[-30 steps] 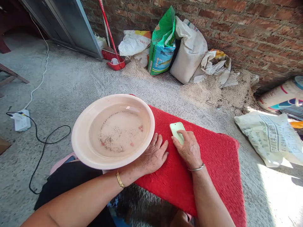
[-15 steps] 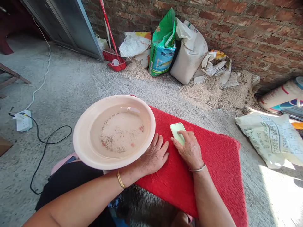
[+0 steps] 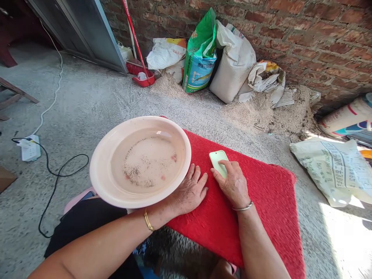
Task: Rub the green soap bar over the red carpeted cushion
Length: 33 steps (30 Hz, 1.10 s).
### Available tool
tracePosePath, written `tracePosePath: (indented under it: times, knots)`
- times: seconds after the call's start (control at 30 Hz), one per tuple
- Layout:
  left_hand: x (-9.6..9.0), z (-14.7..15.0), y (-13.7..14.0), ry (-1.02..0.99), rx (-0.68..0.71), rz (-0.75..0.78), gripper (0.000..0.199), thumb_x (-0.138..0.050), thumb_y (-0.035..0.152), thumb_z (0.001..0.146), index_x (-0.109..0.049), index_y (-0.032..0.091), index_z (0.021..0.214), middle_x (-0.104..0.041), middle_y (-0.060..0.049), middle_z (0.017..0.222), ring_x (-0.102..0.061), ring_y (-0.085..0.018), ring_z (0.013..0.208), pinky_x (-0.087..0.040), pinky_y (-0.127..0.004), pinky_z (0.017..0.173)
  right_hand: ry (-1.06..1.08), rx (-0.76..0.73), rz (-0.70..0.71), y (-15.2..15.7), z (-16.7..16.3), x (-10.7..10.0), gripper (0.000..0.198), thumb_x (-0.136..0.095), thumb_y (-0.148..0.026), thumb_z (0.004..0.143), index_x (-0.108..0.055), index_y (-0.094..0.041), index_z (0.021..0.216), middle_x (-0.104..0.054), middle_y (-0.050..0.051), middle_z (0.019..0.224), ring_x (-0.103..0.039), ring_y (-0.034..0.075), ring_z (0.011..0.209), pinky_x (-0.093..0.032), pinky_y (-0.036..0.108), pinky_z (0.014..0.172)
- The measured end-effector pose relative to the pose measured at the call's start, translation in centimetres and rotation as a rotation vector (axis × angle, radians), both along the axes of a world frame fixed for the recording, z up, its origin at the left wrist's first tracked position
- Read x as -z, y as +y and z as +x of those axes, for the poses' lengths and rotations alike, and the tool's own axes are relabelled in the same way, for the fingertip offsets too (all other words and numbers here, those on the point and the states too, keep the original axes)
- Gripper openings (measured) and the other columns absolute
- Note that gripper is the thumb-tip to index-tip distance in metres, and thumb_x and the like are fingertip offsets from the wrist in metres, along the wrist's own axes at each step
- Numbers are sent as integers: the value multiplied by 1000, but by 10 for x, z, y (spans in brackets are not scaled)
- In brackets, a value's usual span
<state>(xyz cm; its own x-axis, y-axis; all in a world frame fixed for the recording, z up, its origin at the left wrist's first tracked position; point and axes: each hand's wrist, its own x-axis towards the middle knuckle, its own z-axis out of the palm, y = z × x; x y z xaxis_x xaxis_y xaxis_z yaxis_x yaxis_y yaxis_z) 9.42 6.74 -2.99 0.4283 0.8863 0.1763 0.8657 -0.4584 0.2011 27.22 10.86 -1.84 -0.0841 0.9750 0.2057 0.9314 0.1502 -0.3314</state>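
My left hand [image 3: 190,192] lies flat on the red plush cloth [image 3: 267,209], fingers stretched out beside the right rim of a basin. That wide pale pink basin [image 3: 101,186] holds clear water with dark specks and a few reddish bits at the bottom. Palm down, my right hand [image 3: 233,183] grips a pale green flat object [image 3: 217,159] with rounded corners and a small dark hole near its far edge. The thumb is by its near left side and the index finger bends over it. The hand hides its near right part.
Sacks, among them a green one [image 3: 200,58] and a white one [image 3: 232,66], lean on the brick wall beside spilled grain [image 3: 247,116]. A red dustpan [image 3: 143,80] stands left of them. A power strip [image 3: 31,149] with cables lies on the floor at left; a flat sack [image 3: 334,168] lies at right.
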Motion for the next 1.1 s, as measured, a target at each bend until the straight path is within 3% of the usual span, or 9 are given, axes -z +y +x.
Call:
tracePosePath:
  times: [0.57, 1.1]
  knots:
    - [-2, 1, 1, 33, 5, 23, 44, -49, 37, 91, -55, 16, 129, -52, -20, 134, -44, -37, 129, -42, -52, 99, -26, -4, 5, 0, -1, -1, 43, -51, -56, 87, -61, -22, 111, -55, 9, 95, -55, 23, 90, -46, 33, 72]
    - [-1, 1, 1, 10, 8, 34, 44, -50, 37, 91, -56, 15, 129, -51, -21, 134, -43, -38, 128, -37, -57, 101, 2, 8, -1, 1, 1, 0, 46, -48, -61, 86, -60, -22, 109, -56, 8, 96, -55, 23, 88, -45, 32, 69]
